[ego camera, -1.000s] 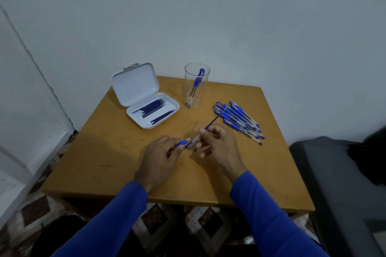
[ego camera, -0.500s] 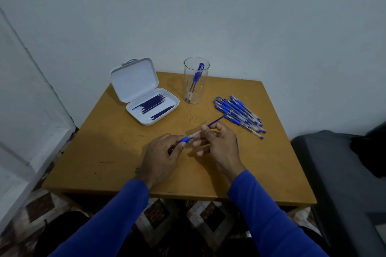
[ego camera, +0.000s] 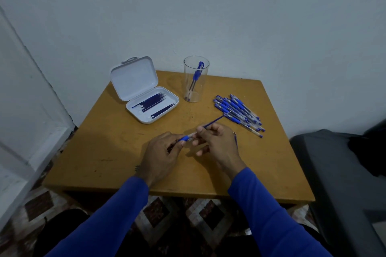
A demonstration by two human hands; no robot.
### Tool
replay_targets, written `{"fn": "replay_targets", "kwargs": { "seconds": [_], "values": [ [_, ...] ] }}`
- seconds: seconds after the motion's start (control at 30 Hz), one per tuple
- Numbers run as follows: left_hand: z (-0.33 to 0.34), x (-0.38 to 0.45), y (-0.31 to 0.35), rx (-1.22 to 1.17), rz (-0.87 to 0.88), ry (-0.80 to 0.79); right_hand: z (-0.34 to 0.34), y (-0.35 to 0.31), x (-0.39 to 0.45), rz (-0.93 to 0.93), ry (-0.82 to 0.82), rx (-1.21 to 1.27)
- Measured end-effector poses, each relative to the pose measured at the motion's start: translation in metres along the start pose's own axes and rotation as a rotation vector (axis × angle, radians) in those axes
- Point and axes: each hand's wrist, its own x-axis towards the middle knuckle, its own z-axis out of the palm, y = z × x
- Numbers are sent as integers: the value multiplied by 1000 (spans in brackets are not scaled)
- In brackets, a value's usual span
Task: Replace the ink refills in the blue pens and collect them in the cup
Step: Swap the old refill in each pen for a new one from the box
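My left hand (ego camera: 161, 153) grips a blue pen barrel (ego camera: 186, 137) near the middle of the wooden table (ego camera: 108, 152). My right hand (ego camera: 217, 144) pinches a thin dark-blue ink refill (ego camera: 216, 120) that runs from the barrel's open end up to the right. Another thin refill (ego camera: 236, 141) lies by my right hand's outer edge. A clear cup (ego camera: 196, 79) at the table's back holds one blue pen (ego camera: 196, 76). A pile of several blue pens (ego camera: 239, 113) lies to the right of the cup.
An open white case (ego camera: 144, 89) with several dark refills (ego camera: 153, 103) sits at the back left. A white wall stands behind the table, a white frame at the left. A dark grey seat (ego camera: 338, 173) is at the right. Patterned floor shows below.
The refill's free end has swung a little right, toward the pen pile, and my hands have drawn closer together around the barrel. The view has tilted down slightly.
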Motion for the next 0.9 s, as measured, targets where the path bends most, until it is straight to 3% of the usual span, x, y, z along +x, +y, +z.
{"fn": "replay_targets", "kwargs": {
  "seconds": [0.13, 0.3, 0.5, 0.73, 0.83, 0.9],
  "values": [
    [-1, 0, 0, -7, -10, 12, 2, -2, 0, 60, -57, -20],
    [0, 0, 0, -6, -10, 24, 3, -2, 3, -10, 112, 14],
    [-1, 0, 1, 15, -20, 11, 2, 0, -1, 67, -45, -170],
    [-1, 0, 2, 18, -36, -4, 1, 9, 0, 21, 93, -133],
    [-1, 0, 1, 4, -39, -14, -1, 14, 4, -18, 166, -385],
    [0, 0, 0, -2, -39, -16, 0, 19, 5, -59, 129, -597]
  ]
}}
